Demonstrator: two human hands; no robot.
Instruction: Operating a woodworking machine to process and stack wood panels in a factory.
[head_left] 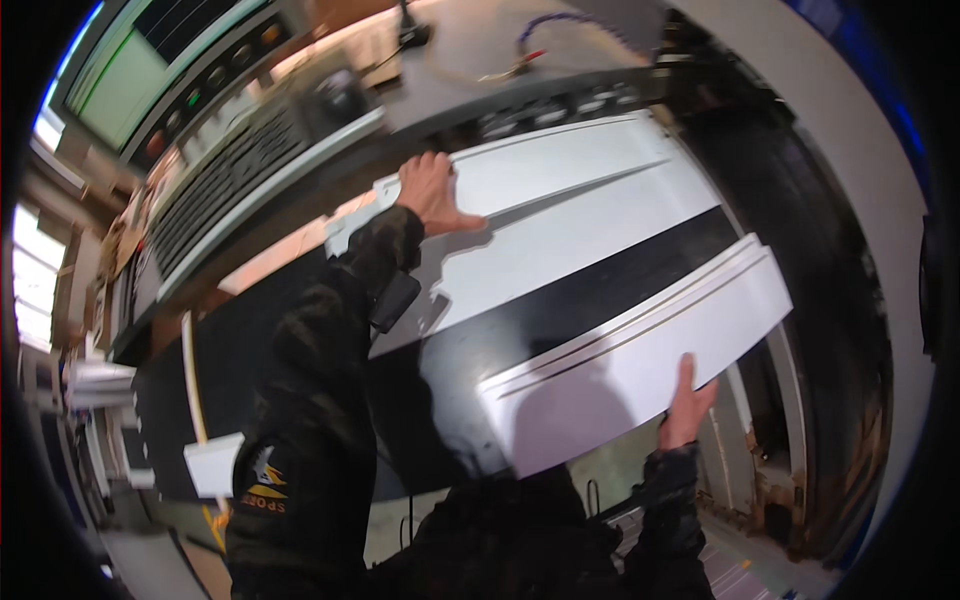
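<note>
Holding grooved panel (650, 345) in right hand (686, 408), resting left hand (428, 192), seemingly thumb-wide, on white board (580, 235); keep panel evenly supported.

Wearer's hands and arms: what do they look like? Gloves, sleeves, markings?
Left hand and right hand: bare, no gloves. Left sleeve and right sleeve: dark, mottled, camouflage-like. Left sleeve carries a white-and-yellow emblem with orange lettering. Black blocky thing near the left wrist, possibly worn.

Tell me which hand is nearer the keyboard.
Left. The left hand, on the far white panel, is to the right of the keyboard; the right hand is farther off, gripping the near white panel.
</note>
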